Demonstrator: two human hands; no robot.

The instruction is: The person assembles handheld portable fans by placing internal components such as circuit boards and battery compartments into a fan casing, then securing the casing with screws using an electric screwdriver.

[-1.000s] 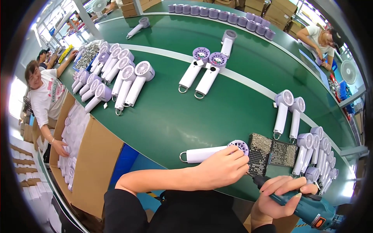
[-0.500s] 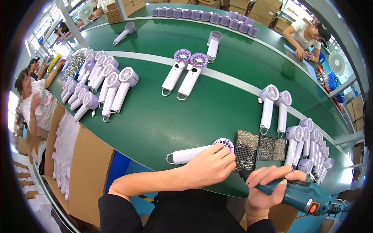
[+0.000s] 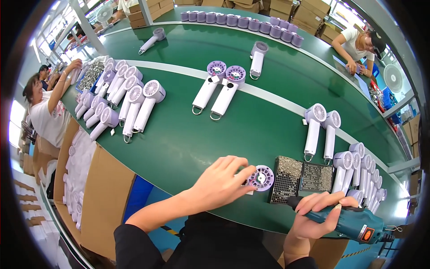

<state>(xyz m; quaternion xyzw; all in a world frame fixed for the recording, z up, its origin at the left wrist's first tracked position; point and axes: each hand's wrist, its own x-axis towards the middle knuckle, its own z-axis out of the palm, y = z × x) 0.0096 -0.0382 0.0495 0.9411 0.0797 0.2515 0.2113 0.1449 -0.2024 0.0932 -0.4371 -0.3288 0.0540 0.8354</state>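
My right hand (image 3: 320,215) is wrapped round a teal electric screwdriver (image 3: 356,224), whose dark nose points left toward the screw trays. The fingers of my left hand (image 3: 224,181) curl over a handheld fan at the table's near edge. Its round lilac head (image 3: 261,178) shows the open inner side, with spokes and a small hub. My hand hides most of its handle. Just right of the fan head lie two black screw trays, one tall (image 3: 285,181) and one squarer (image 3: 316,177), both holding many tiny screws.
Assembled fans stand grouped at left (image 3: 134,101) and right (image 3: 345,163). Two opened fans (image 3: 226,89) lie mid-table. Lilac fan rings (image 3: 233,20) line the far edge. A carton (image 3: 105,188) of white parts sits at left. Co-workers sit at far left and far right.
My left hand has shifted left off the fan head onto the handle side, uncovering the head. The screwdriver has moved slightly right, away from the fan. The left co-worker's arm has reached up.
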